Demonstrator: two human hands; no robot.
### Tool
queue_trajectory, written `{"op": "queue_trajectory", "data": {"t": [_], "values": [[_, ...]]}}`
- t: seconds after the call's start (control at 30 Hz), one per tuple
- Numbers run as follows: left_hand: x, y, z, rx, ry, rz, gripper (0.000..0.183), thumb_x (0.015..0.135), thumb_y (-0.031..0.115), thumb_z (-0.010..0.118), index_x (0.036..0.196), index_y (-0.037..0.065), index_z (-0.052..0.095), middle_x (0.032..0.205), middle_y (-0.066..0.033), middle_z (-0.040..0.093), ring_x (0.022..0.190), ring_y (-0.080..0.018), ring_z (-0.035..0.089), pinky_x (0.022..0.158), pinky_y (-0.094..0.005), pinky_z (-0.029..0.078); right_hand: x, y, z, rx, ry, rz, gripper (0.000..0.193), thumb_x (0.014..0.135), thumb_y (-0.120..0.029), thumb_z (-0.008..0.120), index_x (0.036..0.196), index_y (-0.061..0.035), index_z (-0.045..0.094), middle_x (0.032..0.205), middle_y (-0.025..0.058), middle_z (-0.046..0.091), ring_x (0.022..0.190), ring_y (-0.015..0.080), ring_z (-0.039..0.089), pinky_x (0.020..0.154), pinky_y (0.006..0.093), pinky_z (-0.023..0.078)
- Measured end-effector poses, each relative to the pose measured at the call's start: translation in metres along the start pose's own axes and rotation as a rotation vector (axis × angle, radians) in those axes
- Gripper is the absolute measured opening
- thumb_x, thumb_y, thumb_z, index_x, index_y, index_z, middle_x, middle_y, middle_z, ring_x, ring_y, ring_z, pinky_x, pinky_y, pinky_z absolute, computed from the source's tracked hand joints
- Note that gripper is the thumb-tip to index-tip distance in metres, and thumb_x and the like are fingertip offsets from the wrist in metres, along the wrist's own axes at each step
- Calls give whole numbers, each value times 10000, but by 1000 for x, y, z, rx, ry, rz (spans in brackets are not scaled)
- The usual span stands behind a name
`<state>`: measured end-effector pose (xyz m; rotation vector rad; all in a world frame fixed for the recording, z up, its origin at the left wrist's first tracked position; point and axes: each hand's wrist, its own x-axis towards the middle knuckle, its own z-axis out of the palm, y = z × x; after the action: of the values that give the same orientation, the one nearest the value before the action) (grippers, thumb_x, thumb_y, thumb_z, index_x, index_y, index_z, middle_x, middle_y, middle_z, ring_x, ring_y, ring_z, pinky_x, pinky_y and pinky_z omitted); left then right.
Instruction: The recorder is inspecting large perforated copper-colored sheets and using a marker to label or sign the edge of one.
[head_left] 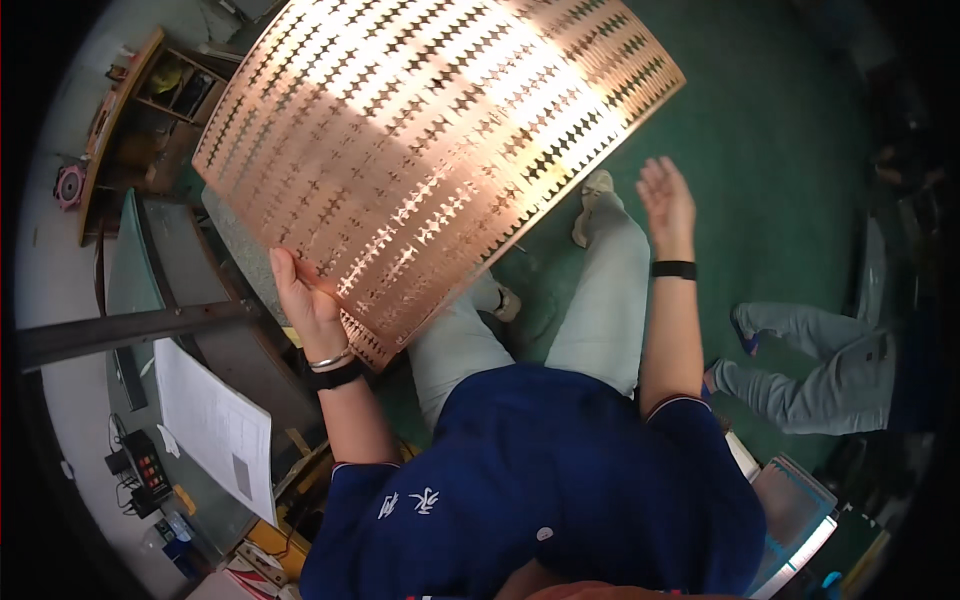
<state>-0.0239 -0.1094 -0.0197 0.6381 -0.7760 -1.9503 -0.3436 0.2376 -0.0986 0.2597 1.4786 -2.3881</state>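
A large copper-coloured perforated metal sheet (420, 150) spans the upper middle of the head view, tilted and slightly curved. Rows of jagged cut-outs run across it, and bright light glares off its upper part. My left hand (308, 308) grips the sheet near its lower left corner, thumb on the face turned to me; the other fingers are hidden behind it. My right hand (668, 205) is raised to the right of the sheet, apart from it, holding nothing, with its fingers stretched out.
Green floor (760, 200) lies beyond my legs. Another person's legs (820, 365) are at the right. To the left are a wooden shelf (140, 140), a dark metal bar (130, 335), hanging papers (215, 430) and a black socket box (145, 470). Flat panels (790, 510) lie at lower right.
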Motion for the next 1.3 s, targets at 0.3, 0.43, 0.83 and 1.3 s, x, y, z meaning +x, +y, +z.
{"op": "queue_trajectory", "data": {"t": [0.3, 0.43, 0.83, 1.3], "values": [[14, -15, -30, 130, 266, -42, 347, 955, 201, 429, 1265, 47, 406, 1268, -66, 480, 1149, -189, 477, 982, -358, 407, -14, 277, -16, -409, 173, 682, 195, 892, -164, 506, 1054, -71, 565, 804, 35, 590, 713, 159, 564, 647, 318, 470], [8, -7, -41, 240, 263, -63, 356, 957, 196, 419, 1278, 44, 397, 1271, -85, 478, 1134, -195, 494, 964, -358, 427, -14, 348, -34, -678, -8, 504, 318, 863, -238, 558, 1059, 10, 593, 908, 112, 655, 789, 243, 610, 655, 330, 465], [10, -43, -56, 422, 580, -191, 408, 950, 270, 437, 1271, 18, 414, 1280, -102, 474, 1137, -233, 483, 949, -369, 420, 36, 381, -86, -1080, -285, 424, 286, 811, -259, 598, 966, -21, 627, 869, 142, 664, 784, 260, 643, 658, 354, 495], [13, -54, -30, 560, 675, -214, 421, 947, 323, 425, 1252, 33, 431, 1229, -69, 506, 1099, -206, 500, 956, -349, 391, 35, 388, -93, -1167, -270, 491, 270, 805, -253, 597, 949, -28, 632, 852, 139, 664, 772, 268, 644, 655, 362, 499]]}}
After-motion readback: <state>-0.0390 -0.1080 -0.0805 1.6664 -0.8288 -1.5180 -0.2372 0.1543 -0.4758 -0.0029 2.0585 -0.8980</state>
